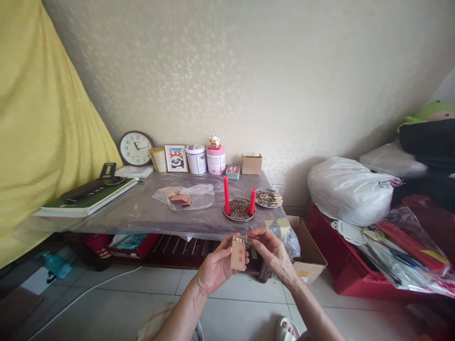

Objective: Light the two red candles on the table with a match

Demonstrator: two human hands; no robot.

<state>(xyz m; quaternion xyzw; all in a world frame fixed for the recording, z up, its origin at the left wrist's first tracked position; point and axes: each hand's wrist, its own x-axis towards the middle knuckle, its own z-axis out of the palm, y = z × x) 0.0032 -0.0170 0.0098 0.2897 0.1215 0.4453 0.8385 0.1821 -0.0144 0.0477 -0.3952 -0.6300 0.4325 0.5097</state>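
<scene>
My left hand (220, 260) is wrapped round a small tan matchbox (238, 255) with red characters on its front. The matchbox is slid partly out at the top, and several matches (239, 239) show inside. Right beside its upper end, my right hand (268, 248) is pinched, with what looks like a thin match between the fingertips; it is too small to see clearly. Beyond the hands, a tall red candle (226, 195) and a shorter red candle (252, 201) stand upright on a patterned round plate (239, 219). Neither candle shows a flame.
On the plastic-covered table (199, 220) lie a second plate (269, 204) bearing loose matches and a clear bag (202, 195) with stacked matchboxes. Tubs, a picture frame (177, 158), a clock (136, 148) and a cardboard box (251, 164) line the wall. Right stands a red bin (341, 265).
</scene>
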